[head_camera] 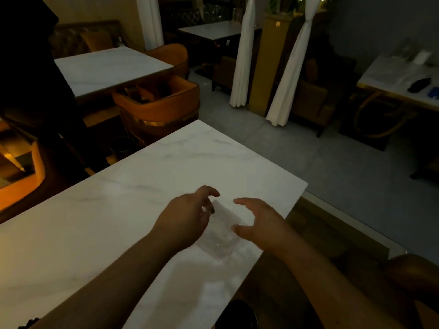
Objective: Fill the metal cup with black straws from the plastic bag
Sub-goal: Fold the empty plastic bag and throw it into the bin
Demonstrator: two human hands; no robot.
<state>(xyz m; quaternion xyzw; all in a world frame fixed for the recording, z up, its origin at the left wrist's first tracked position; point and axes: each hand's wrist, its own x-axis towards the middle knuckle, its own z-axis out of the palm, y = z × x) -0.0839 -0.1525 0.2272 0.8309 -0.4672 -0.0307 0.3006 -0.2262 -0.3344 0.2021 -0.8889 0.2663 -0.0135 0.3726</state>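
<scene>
- A clear plastic bag (219, 230) lies flat on the marble tabletop (114, 210), near its right edge and toward the near right corner.
- No cup and no straws can be made out anywhere; the bag looks empty or nearly so, though dim light makes this hard to judge.
- The left hand (187, 214) is held over the bag's left side, fingers curled loosely and closed on nothing that can be seen; whether the fingertips touch the film cannot be told.
- The right hand (259, 222) is held at the bag's right side, fingers spread and released.
- The step is judged to be taking hold of the bag.
- The thin film is best pinched at one edge and lifted, not pressed flat.
- The bag should be kept clear of the right edge, where it could slide off.
</scene>
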